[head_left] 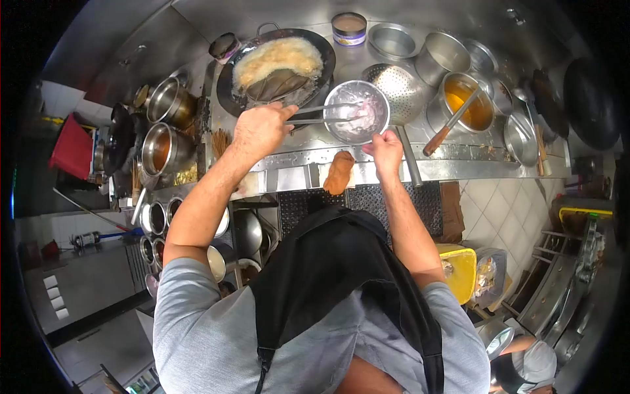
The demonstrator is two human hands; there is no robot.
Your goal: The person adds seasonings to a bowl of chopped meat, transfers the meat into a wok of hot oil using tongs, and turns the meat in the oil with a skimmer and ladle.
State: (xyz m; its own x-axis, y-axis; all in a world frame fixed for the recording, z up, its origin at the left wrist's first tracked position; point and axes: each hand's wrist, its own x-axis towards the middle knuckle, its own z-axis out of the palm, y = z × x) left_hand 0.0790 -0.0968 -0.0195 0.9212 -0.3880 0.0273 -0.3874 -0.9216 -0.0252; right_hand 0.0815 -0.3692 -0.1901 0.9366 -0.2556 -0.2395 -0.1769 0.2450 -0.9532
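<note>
My left hand (264,130) is closed around a pair of metal tongs (308,121). The tips of the tongs reach into a metal bowl (341,94), touching pale, pinkish pieces (367,117) in a whitish coating. With the fingers of my right hand (386,152), I grip the bowl's near right rim. The bowl is tipped so that its inside faces me. Just left of it sits a dark wok (326,52), where pale golden food (279,58) foams in oil.
A perforated strainer (399,88) lies right of the bowl, its handle over the counter edge. Beyond it stands a pot of orange liquid (482,117) with a wooden-handled utensil (453,123). A brown cloth (339,172) hangs at the front edge. Another person (535,364) is at lower right.
</note>
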